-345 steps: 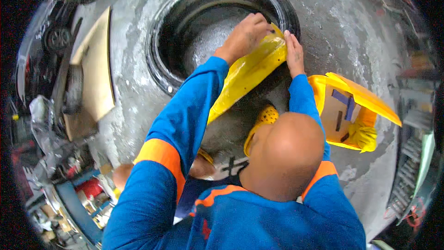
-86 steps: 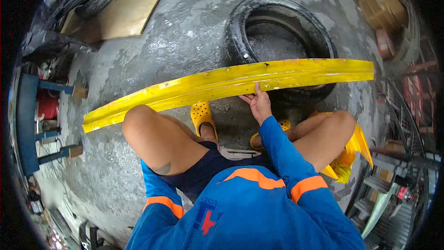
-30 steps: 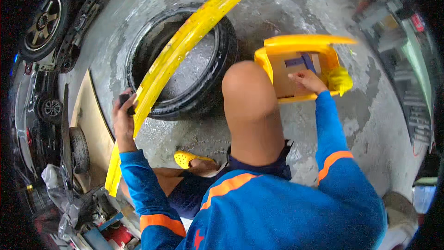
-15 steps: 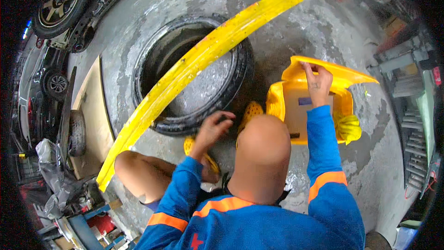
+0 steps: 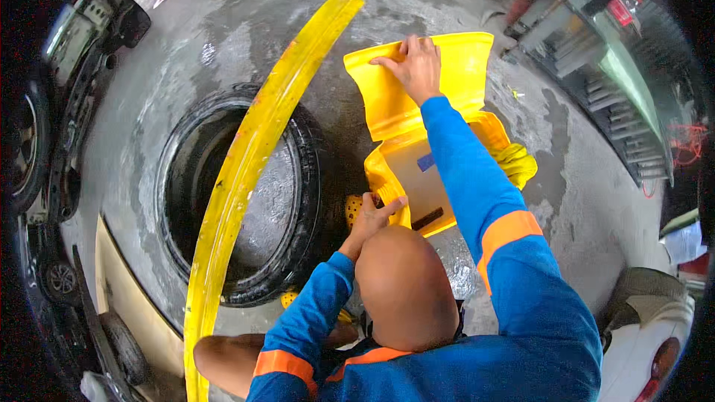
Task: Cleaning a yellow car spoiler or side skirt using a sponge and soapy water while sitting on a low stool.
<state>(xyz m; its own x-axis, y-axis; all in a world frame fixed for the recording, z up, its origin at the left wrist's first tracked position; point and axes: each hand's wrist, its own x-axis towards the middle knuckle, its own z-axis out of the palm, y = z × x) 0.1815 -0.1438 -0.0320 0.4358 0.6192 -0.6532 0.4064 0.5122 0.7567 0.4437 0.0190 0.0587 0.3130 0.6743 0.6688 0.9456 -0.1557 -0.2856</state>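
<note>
A yellow moulded plastic piece (image 5: 383, 139) lies on the floor in front of me, its broad upper flap tilted back from a hollow lower part. Its lower part frames a pale grey surface bearing a blue patch (image 5: 425, 162). My right hand (image 5: 418, 67) is on the upper flap, fingers bent over its far edge and thumb stuck out to the left. Down at the left near corner, my left hand (image 5: 372, 217) grips the rim with finger and thumb. A crumpled yellow cloth or glove (image 5: 515, 164) hangs at the right side.
A tyre (image 5: 302, 201) lies flat to the left, crossed by a long curved yellow strip (image 5: 257, 134). My bare knee (image 5: 406, 283) rises close beside the plastic piece. Grey metal equipment (image 5: 581, 67) stands at the far right; a brown board (image 5: 130, 283) rests at the left.
My right hand has swung the upper flap up and away from me. My left hand has come from beside the tyre to the rim. The view has turned to the right.
</note>
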